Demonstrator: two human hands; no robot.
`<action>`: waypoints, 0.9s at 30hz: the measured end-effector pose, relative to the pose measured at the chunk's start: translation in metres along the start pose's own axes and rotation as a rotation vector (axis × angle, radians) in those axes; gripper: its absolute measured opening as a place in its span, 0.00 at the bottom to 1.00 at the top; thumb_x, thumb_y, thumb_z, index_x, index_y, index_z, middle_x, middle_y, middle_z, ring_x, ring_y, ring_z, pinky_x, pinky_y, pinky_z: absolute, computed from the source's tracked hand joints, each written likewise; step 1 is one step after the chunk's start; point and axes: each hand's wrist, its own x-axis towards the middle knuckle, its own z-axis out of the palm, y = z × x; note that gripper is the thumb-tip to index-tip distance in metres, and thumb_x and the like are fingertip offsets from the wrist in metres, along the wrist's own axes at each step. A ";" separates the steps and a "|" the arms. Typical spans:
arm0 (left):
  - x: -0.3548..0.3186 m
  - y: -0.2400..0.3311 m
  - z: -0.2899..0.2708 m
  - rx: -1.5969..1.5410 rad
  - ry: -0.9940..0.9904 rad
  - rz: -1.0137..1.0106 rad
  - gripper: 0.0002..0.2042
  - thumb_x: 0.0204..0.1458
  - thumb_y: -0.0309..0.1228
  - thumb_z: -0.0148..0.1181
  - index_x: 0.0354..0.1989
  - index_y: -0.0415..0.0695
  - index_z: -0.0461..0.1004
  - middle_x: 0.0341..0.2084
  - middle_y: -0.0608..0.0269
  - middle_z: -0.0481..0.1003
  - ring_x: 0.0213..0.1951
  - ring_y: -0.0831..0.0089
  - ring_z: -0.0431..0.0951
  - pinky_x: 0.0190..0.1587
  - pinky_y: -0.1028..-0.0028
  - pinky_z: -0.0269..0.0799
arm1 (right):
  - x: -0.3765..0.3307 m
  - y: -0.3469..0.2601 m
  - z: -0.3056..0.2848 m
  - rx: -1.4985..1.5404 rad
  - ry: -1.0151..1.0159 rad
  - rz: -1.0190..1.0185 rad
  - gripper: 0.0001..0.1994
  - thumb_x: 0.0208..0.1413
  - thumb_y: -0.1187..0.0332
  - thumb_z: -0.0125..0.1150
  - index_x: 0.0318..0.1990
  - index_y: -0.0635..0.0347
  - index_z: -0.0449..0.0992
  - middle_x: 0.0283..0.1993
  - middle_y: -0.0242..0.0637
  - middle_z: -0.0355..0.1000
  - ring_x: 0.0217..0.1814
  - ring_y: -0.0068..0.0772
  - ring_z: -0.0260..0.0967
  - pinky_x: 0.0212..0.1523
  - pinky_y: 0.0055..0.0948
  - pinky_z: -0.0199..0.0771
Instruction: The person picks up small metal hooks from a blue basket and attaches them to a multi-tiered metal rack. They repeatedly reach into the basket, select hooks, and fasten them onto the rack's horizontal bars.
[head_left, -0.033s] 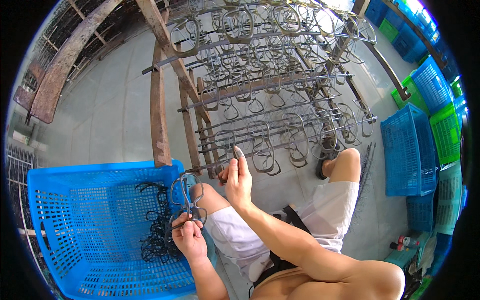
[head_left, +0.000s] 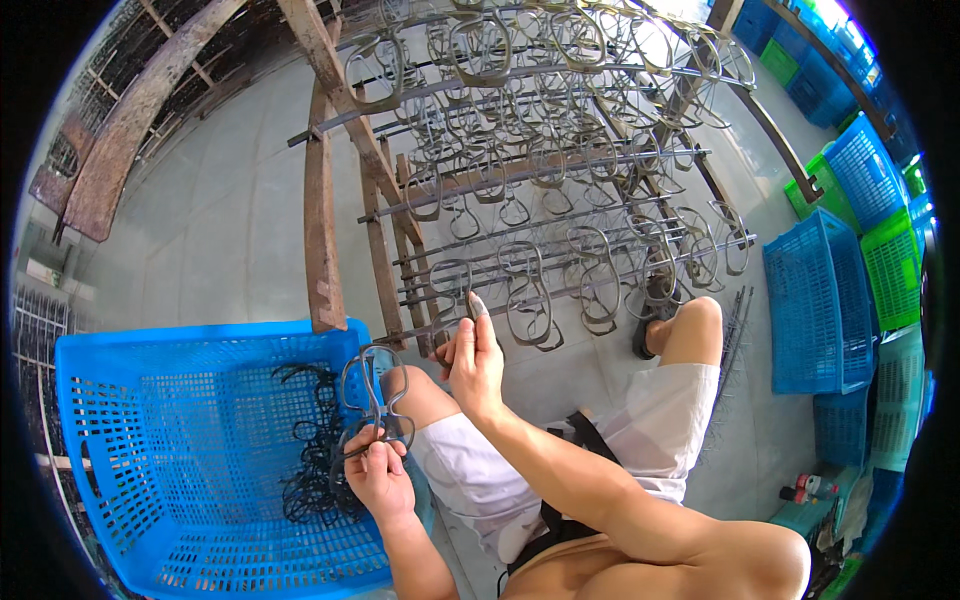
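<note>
My left hand (head_left: 378, 472) pinches several dark, figure-eight frames (head_left: 350, 385), shaped like eyeglass fronts, upright beside the basket rim. My right hand (head_left: 477, 365) reaches to the rack's lower left end. Its fingers close around the edge of a similar looped frame (head_left: 437, 285) hanging there; one fingertip looks grey and covered. More looped frames (head_left: 526, 295) hang in a row along the metal rods (head_left: 620, 275), right of that hand. Below left, a blue plastic basket (head_left: 200, 336) holds a tangled heap of dark frames (head_left: 318, 470) along its right side.
A wooden rack post (head_left: 322, 230) rises beyond the basket, with tiers of hung frames to its right. Stacked blue crates (head_left: 815, 300) and green crates (head_left: 890, 255) line the right side. A rusty plank (head_left: 130, 130) slants at upper left. My knees flank the rack's near side.
</note>
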 end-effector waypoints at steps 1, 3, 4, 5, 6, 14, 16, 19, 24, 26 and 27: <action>0.001 0.001 -0.002 0.005 0.008 0.001 0.07 0.54 0.26 0.54 0.39 0.37 0.70 0.34 0.64 0.73 0.17 0.85 0.62 0.29 0.77 0.66 | -0.001 0.001 0.002 -0.055 -0.018 -0.036 0.19 0.64 0.67 0.41 0.62 0.57 0.56 0.17 0.27 0.61 0.16 0.17 0.59 0.17 0.20 0.64; 0.002 0.002 -0.001 -0.006 0.030 0.000 0.07 0.53 0.26 0.55 0.38 0.37 0.70 0.33 0.63 0.74 0.17 0.85 0.62 0.29 0.77 0.67 | 0.000 0.004 0.002 -0.166 -0.048 -0.113 0.20 0.63 0.68 0.42 0.63 0.57 0.55 0.16 0.31 0.65 0.15 0.17 0.61 0.17 0.22 0.64; 0.003 0.002 -0.001 -0.020 0.047 -0.002 0.08 0.52 0.25 0.55 0.38 0.36 0.71 0.32 0.63 0.74 0.16 0.84 0.62 0.30 0.77 0.68 | 0.003 0.012 0.004 -0.213 -0.028 -0.202 0.20 0.63 0.68 0.42 0.63 0.58 0.55 0.15 0.33 0.65 0.15 0.21 0.63 0.17 0.24 0.66; 0.003 0.003 -0.002 -0.034 0.069 -0.003 0.08 0.52 0.25 0.56 0.38 0.35 0.71 0.31 0.62 0.75 0.16 0.84 0.62 0.30 0.76 0.68 | 0.002 0.013 0.004 -0.246 -0.031 -0.217 0.20 0.63 0.68 0.42 0.62 0.58 0.55 0.15 0.33 0.65 0.15 0.21 0.64 0.17 0.25 0.66; 0.003 0.003 -0.004 -0.030 0.069 -0.004 0.08 0.52 0.25 0.56 0.39 0.35 0.71 0.31 0.62 0.75 0.16 0.84 0.62 0.30 0.76 0.68 | 0.002 0.014 0.004 -0.280 -0.033 -0.232 0.20 0.63 0.68 0.42 0.62 0.58 0.55 0.15 0.34 0.65 0.15 0.22 0.64 0.18 0.25 0.67; 0.005 0.002 -0.011 -0.024 0.057 -0.004 0.08 0.51 0.24 0.55 0.38 0.35 0.71 0.30 0.63 0.75 0.16 0.84 0.62 0.30 0.76 0.68 | 0.002 0.009 0.000 -0.271 -0.044 -0.157 0.21 0.63 0.68 0.43 0.63 0.58 0.55 0.15 0.33 0.64 0.14 0.23 0.64 0.17 0.25 0.67; 0.004 0.000 -0.009 -0.036 0.053 -0.014 0.07 0.51 0.23 0.54 0.38 0.35 0.71 0.29 0.64 0.74 0.16 0.84 0.61 0.30 0.76 0.68 | 0.000 0.006 0.001 -0.238 -0.061 -0.100 0.21 0.63 0.67 0.43 0.63 0.57 0.55 0.15 0.32 0.64 0.15 0.22 0.64 0.17 0.25 0.66; 0.003 0.000 -0.006 -0.032 0.046 -0.022 0.07 0.51 0.23 0.53 0.38 0.35 0.71 0.27 0.65 0.73 0.15 0.84 0.61 0.29 0.76 0.68 | 0.002 0.003 0.002 -0.265 -0.073 -0.113 0.21 0.64 0.65 0.41 0.64 0.55 0.53 0.17 0.29 0.61 0.15 0.16 0.60 0.13 0.19 0.59; 0.002 0.003 0.000 -0.013 0.047 -0.018 0.07 0.51 0.24 0.54 0.37 0.36 0.71 0.28 0.65 0.74 0.16 0.85 0.61 0.29 0.77 0.67 | 0.004 0.010 -0.002 -0.187 -0.051 -0.141 0.21 0.64 0.65 0.41 0.63 0.55 0.54 0.17 0.28 0.61 0.15 0.17 0.60 0.14 0.19 0.60; 0.001 0.002 0.001 0.030 0.024 -0.016 0.07 0.52 0.27 0.55 0.36 0.37 0.71 0.30 0.65 0.74 0.16 0.85 0.61 0.29 0.78 0.66 | 0.003 0.009 0.000 -0.211 -0.057 -0.135 0.21 0.64 0.65 0.41 0.63 0.55 0.54 0.16 0.29 0.61 0.15 0.18 0.61 0.14 0.20 0.61; 0.000 0.001 0.001 0.024 0.034 -0.021 0.07 0.52 0.27 0.55 0.36 0.37 0.71 0.30 0.65 0.74 0.16 0.85 0.61 0.29 0.78 0.66 | 0.003 0.008 0.002 -0.222 -0.055 -0.129 0.21 0.64 0.65 0.41 0.63 0.55 0.54 0.15 0.30 0.62 0.14 0.18 0.61 0.14 0.21 0.62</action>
